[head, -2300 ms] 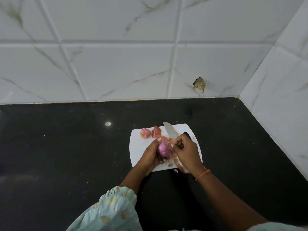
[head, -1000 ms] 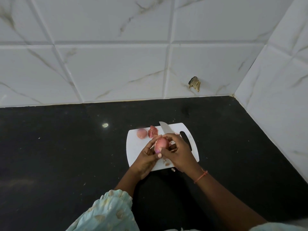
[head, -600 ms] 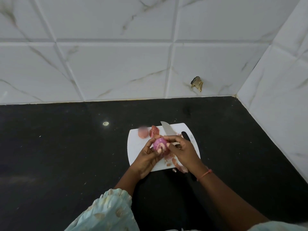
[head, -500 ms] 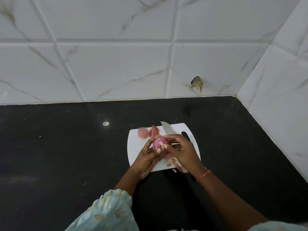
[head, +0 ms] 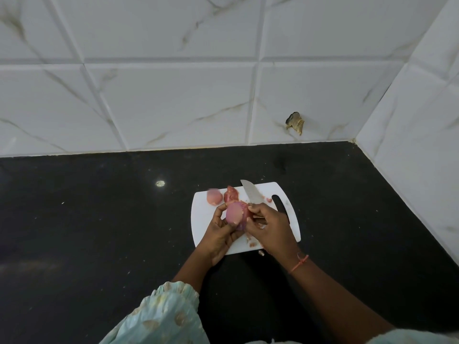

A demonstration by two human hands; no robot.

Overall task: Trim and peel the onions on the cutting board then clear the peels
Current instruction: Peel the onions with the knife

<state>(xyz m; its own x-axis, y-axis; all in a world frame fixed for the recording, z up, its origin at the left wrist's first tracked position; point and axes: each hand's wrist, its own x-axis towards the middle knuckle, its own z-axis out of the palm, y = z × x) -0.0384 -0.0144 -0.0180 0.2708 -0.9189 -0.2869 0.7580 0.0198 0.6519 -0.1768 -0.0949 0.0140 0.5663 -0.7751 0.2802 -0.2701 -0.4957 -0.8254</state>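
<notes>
A purple onion [head: 235, 214] is held just above the white cutting board [head: 201, 219]. My left hand [head: 219, 235] grips it from the left and below. My right hand [head: 270, 228] pinches its skin on the right side. A second, pinkish onion [head: 214, 196] sits at the board's far left corner, with a reddish onion piece or peel [head: 231, 193] beside it. A knife [head: 252, 193] lies on the board behind my hands, blade pointing away. Small peel scraps [head: 252, 243] lie near the board's front edge, partly hidden by my right hand.
The board sits on a black counter [head: 99, 219]. White marble tiles form the back wall [head: 173, 95] and the right wall [head: 422, 145]. A chipped hole [head: 295, 122] marks the back wall. One peel bit [head: 261, 253] lies off the board's front edge.
I have turned the onion between my hands so a pale cut face now shows. My right fingers have shifted on its skin. The board, knife and other onion stay put.
</notes>
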